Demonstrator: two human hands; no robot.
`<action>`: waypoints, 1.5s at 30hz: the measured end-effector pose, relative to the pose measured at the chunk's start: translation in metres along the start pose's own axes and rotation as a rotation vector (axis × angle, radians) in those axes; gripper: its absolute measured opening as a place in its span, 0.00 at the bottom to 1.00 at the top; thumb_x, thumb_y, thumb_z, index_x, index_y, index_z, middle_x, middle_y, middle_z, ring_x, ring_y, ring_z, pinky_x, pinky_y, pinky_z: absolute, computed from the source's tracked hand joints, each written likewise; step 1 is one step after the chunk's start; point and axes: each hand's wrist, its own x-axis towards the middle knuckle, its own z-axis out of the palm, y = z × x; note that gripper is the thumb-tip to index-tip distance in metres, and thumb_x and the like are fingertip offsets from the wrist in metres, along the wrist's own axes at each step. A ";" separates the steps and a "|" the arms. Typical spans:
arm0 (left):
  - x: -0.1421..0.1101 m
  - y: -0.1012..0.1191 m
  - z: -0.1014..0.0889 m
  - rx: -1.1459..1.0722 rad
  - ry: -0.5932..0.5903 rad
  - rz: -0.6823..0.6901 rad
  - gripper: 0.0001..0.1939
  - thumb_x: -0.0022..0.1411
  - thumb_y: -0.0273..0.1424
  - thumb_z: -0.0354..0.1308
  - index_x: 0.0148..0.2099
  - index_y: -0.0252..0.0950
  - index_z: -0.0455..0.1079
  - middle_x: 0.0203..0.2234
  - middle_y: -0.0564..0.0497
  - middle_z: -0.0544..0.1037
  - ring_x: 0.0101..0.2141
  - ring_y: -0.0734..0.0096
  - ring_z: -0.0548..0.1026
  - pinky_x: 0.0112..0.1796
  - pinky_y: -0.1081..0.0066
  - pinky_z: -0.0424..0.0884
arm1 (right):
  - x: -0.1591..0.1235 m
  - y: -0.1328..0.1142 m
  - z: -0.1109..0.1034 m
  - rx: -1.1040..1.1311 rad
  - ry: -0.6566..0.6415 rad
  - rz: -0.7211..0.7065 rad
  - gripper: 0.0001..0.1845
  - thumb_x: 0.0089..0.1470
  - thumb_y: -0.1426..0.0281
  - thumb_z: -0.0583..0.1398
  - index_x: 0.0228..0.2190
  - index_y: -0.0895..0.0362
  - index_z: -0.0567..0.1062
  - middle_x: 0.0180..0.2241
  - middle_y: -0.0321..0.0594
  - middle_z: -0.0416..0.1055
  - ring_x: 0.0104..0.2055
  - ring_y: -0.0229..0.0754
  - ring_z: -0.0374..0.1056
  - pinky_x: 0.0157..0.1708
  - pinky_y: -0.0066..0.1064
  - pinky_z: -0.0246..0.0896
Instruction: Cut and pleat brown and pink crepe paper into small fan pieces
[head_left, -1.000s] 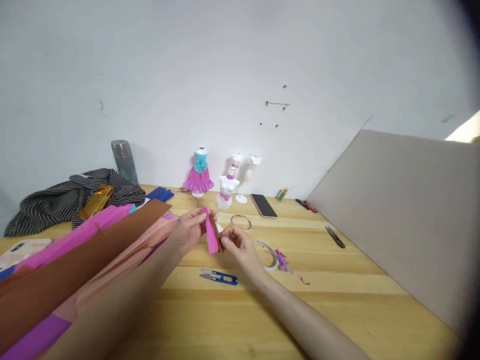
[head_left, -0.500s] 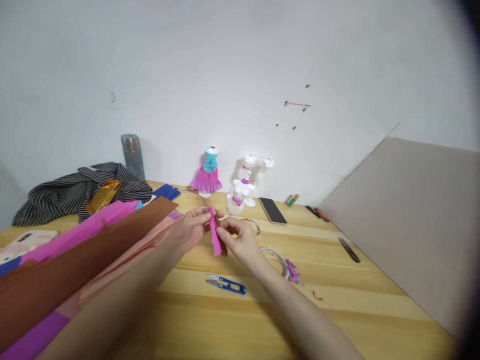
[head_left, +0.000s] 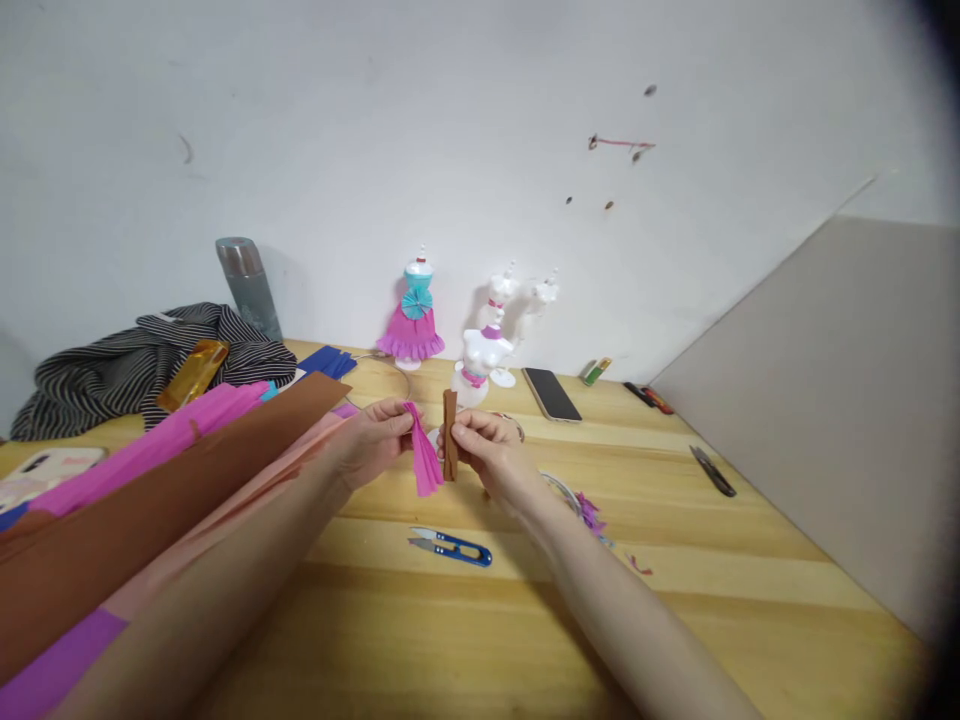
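Note:
Between the thumb and fingers of my left hand (head_left: 379,437) is the top of a pleated pink crepe paper strip (head_left: 426,462), fanned out toward its lower end. My right hand (head_left: 491,450) pinches a folded brown crepe paper strip (head_left: 450,440), held upright just to the right of the pink one. A narrow gap separates the two papers. Below the hands, blue thread snips (head_left: 451,547) lie on the wooden table (head_left: 420,640). Behind them stands a small white mannequin (head_left: 484,352) with a purple neckband and a pink waistband.
At the wall stands a mannequin in a pink skirt (head_left: 411,330). A phone (head_left: 553,394), a tape roll (head_left: 561,488) and a utility knife (head_left: 712,471) lie to the right. Brown paper (head_left: 172,510), a striped cloth (head_left: 97,375) and a tumbler (head_left: 249,288) are at left.
The pink and brown strips, held together before, are now apart, one in each hand. The pink pleats have spread out. The view has tilted downward slightly.

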 end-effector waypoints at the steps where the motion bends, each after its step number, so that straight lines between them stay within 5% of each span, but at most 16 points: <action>1: 0.000 -0.002 -0.001 0.011 -0.007 -0.016 0.09 0.47 0.31 0.68 0.29 0.31 0.74 0.23 0.51 0.74 0.24 0.75 0.72 0.31 0.73 0.68 | 0.000 0.000 0.000 0.051 -0.024 0.043 0.15 0.40 0.60 0.68 0.23 0.59 0.73 0.21 0.36 0.71 0.22 0.34 0.64 0.24 0.26 0.58; 6: 0.001 -0.005 -0.002 0.020 -0.076 -0.021 0.12 0.50 0.32 0.67 0.36 0.33 0.73 0.23 0.52 0.74 0.27 0.70 0.74 0.33 0.70 0.69 | -0.001 0.000 0.001 0.252 -0.159 0.240 0.15 0.39 0.63 0.70 0.24 0.60 0.73 0.21 0.36 0.70 0.21 0.33 0.65 0.22 0.24 0.58; 11: 0.000 -0.002 -0.001 0.041 -0.043 -0.007 0.10 0.48 0.32 0.68 0.30 0.31 0.72 0.23 0.51 0.74 0.27 0.73 0.72 0.32 0.72 0.68 | -0.002 0.004 0.002 0.334 -0.215 0.290 0.16 0.37 0.64 0.70 0.24 0.60 0.72 0.19 0.33 0.68 0.19 0.30 0.62 0.21 0.22 0.57; 19: -0.006 -0.001 0.001 -0.019 -0.090 0.024 0.11 0.43 0.31 0.71 0.27 0.33 0.73 0.31 0.50 0.74 0.29 0.75 0.71 0.29 0.76 0.65 | -0.005 0.004 0.007 -0.138 0.058 -0.106 0.15 0.41 0.60 0.66 0.23 0.58 0.71 0.16 0.31 0.65 0.17 0.32 0.58 0.18 0.26 0.54; 26: -0.007 -0.006 0.006 -0.012 -0.037 0.018 0.12 0.40 0.33 0.72 0.25 0.34 0.74 0.24 0.51 0.75 0.27 0.75 0.71 0.31 0.74 0.65 | -0.011 0.001 0.012 -0.363 0.111 -0.226 0.11 0.46 0.64 0.62 0.21 0.57 0.70 0.14 0.30 0.62 0.15 0.33 0.56 0.15 0.27 0.50; 34: -0.008 -0.009 0.021 0.011 0.110 0.126 0.08 0.41 0.29 0.71 0.26 0.35 0.76 0.41 0.50 0.78 0.25 0.80 0.69 0.25 0.77 0.63 | -0.017 -0.004 0.016 -0.805 0.263 -0.523 0.07 0.48 0.72 0.59 0.20 0.57 0.71 0.19 0.34 0.65 0.22 0.34 0.58 0.24 0.28 0.55; 45: -0.007 -0.011 0.020 -0.004 0.132 0.081 0.11 0.42 0.30 0.70 0.29 0.33 0.74 0.28 0.50 0.79 0.23 0.78 0.71 0.23 0.78 0.62 | -0.018 -0.001 0.020 -0.843 0.216 -0.557 0.07 0.49 0.72 0.58 0.21 0.56 0.71 0.19 0.34 0.65 0.22 0.34 0.58 0.24 0.28 0.56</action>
